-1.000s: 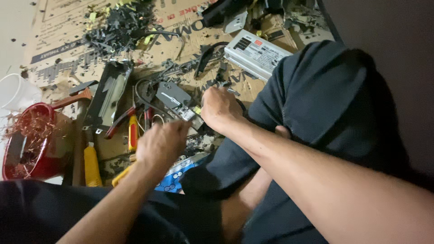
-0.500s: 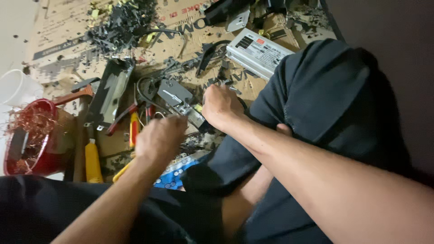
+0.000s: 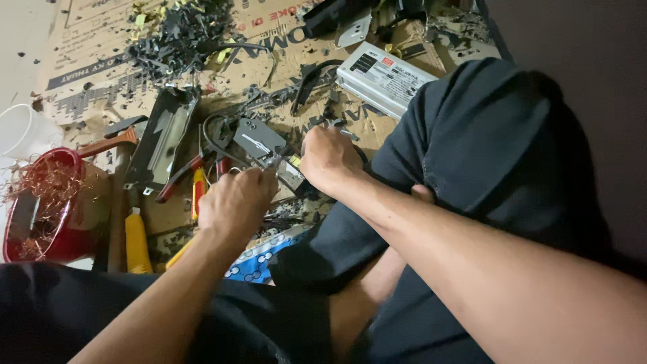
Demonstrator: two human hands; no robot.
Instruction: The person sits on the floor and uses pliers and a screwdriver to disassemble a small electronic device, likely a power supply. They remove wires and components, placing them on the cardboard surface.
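My left hand and my right hand are both closed around a small grey electronic module with wires, lying on flattened cardboard. The left fingers pinch its near end; the right fist grips a dark tool or part beside it, mostly hidden by the hand. Red-handled pliers lie just left of my left hand. My bent knee in dark cloth rises to the right.
A red bowl of copper wire stands at the left, with a white cup behind it. A yellow-handled tool, a black metal casing, a silver power supply box and a heap of black scraps lie around.
Both hands stay on the grey module; my left hand has shifted slightly up and right toward it. The view has barely moved.
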